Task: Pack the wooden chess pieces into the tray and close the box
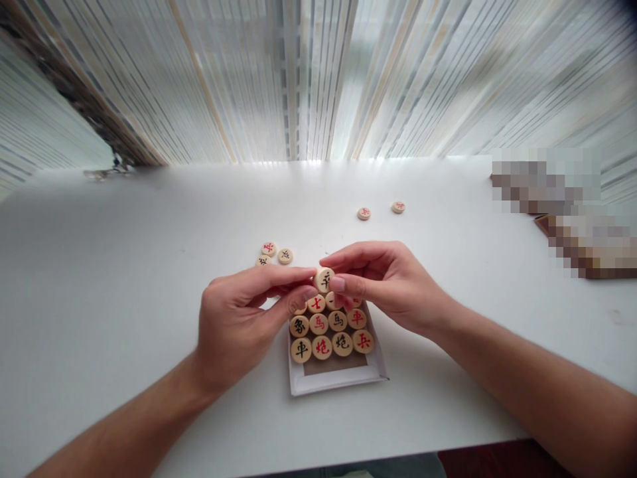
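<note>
A round wooden Chinese chess piece with a black character is held up between my two hands, above the far part of an open white box. My left hand pinches it from the left with thumb and fingertips. From the right, the thumb and fingers of my right hand close on the same piece. Rows of pieces with red and black characters, such as a red-marked piece, lie face up in the box. My fingers partly cover the far rows.
Just beyond my left hand are a red-marked piece and two black-marked ones on the white table. Farther back lie two red-marked pieces. Blurred-out framed objects rest at the right. A striped curtain hangs behind.
</note>
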A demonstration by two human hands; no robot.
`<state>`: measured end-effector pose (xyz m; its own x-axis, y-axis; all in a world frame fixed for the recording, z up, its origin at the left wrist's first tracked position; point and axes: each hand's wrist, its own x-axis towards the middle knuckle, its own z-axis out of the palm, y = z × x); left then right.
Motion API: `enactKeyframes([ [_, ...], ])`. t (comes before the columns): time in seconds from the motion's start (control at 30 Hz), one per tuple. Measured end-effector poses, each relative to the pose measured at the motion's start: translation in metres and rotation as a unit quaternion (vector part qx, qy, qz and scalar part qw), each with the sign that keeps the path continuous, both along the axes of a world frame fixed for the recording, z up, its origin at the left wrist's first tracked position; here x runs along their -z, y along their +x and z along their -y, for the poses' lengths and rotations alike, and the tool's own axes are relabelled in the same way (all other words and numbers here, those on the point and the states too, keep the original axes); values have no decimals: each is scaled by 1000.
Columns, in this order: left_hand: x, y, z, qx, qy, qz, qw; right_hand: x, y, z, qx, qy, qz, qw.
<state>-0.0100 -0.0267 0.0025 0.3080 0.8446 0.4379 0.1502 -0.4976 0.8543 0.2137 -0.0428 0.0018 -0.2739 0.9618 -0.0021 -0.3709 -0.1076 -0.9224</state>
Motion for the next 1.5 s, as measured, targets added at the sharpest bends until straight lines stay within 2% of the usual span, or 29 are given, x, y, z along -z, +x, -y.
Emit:
enactKeyframes([
  [0.27,-1,0,0,-3,-19,3,1000,2,2,2,1,-5,17,1000],
  [0.63,4,1,-2,62,-110,34,991,-4,-2,2,-25,-20,-10,999],
  [0.87,0,1,-2,59,-144,44,987,-6,1,2,-22,-15,-8,1000],
  [1.3,0,2,-2,77,-144,47,985,-7,-1,2,-13,-28,2,1000],
  [1.5,3,-1,1,73,-89,17,993,-8,-2,2,-15,8,5,1000],
])
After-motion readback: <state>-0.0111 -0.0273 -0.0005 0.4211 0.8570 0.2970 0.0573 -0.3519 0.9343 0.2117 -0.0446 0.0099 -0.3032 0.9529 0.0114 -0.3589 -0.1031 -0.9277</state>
